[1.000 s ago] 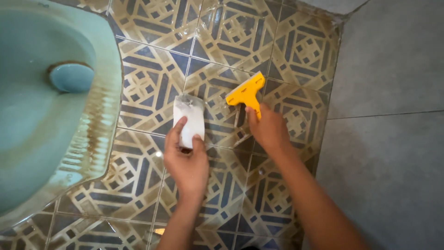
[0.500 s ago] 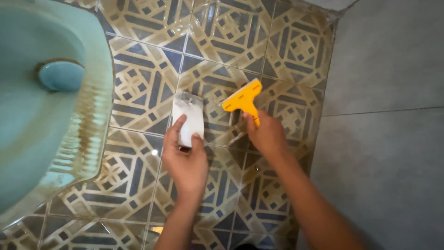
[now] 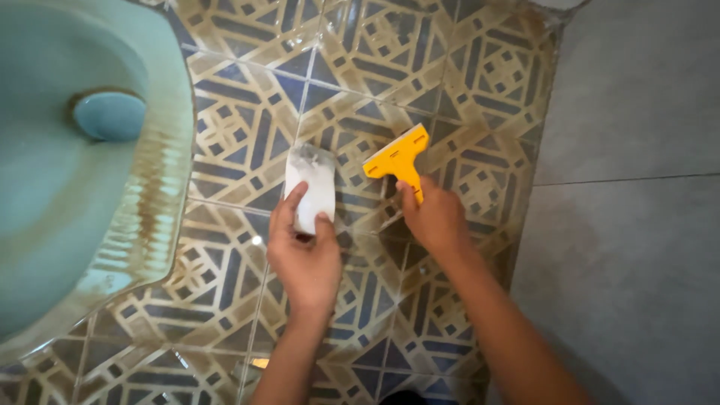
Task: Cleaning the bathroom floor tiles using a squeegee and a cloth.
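Observation:
My left hand (image 3: 304,255) grips a white rectangular block (image 3: 310,185), grey with dirt at its far end, and holds it flat against the patterned floor tiles (image 3: 247,120). My right hand (image 3: 433,217) is closed on the handle of a yellow scraper (image 3: 396,157) with a wide flat head. The scraper's blade edge points away from me and rests on the tiles, just right of the block. Both forearms reach in from the bottom of the view.
A pale turquoise squat toilet pan (image 3: 67,187) with a round drain fills the left side; brown stains run along its rim. A plain grey tiled wall (image 3: 637,187) rises on the right, meeting the floor along a grimy joint.
Both hands keep their grips. The block and scraper sit a little further right in view than half a second ago, and the scraper's head has tilted slightly.

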